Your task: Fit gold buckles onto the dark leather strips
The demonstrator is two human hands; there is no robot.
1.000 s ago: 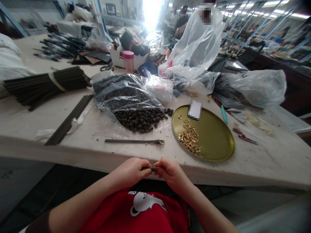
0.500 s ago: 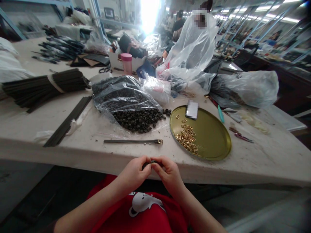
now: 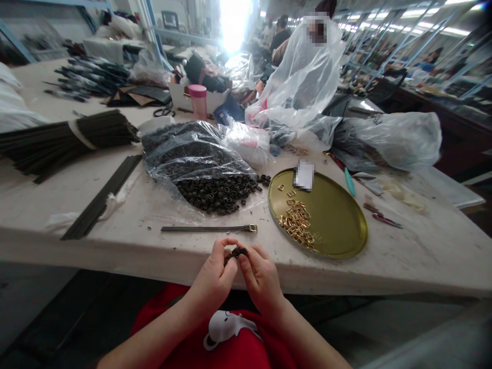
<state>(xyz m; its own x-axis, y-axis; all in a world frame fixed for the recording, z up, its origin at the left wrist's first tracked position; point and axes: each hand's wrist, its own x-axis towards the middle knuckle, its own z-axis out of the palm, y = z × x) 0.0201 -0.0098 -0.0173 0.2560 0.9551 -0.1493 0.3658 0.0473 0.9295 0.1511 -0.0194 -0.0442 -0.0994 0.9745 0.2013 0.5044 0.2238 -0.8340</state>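
Note:
Close to the table's front edge, my left hand [image 3: 216,274] and my right hand [image 3: 263,273] meet around a small dark strap [image 3: 239,251]. Both pinch it between thumb and fingers; most of it is hidden, and I cannot make out whether a buckle is on it. Just beyond them lies a finished-looking dark strap with a gold buckle [image 3: 205,229] at its right end. Black strap loops [image 3: 219,195] spill from a clear plastic bag [image 3: 184,148]. Gold buckles [image 3: 296,220] are heaped on the left side of a round gold tray [image 3: 338,220].
Loose dark strips [image 3: 103,197] and a banded bundle of strips [image 3: 57,141] lie at left. Right of the tray are a turquoise-handled tool [image 3: 349,180] and small red-handled pliers [image 3: 386,220]. A pink-lidded bottle [image 3: 198,105] and plastic bags [image 3: 303,77] stand behind.
My left index finger has lifted and arched over the strap, and more of its dark end shows between my hands. The view has shifted slightly.

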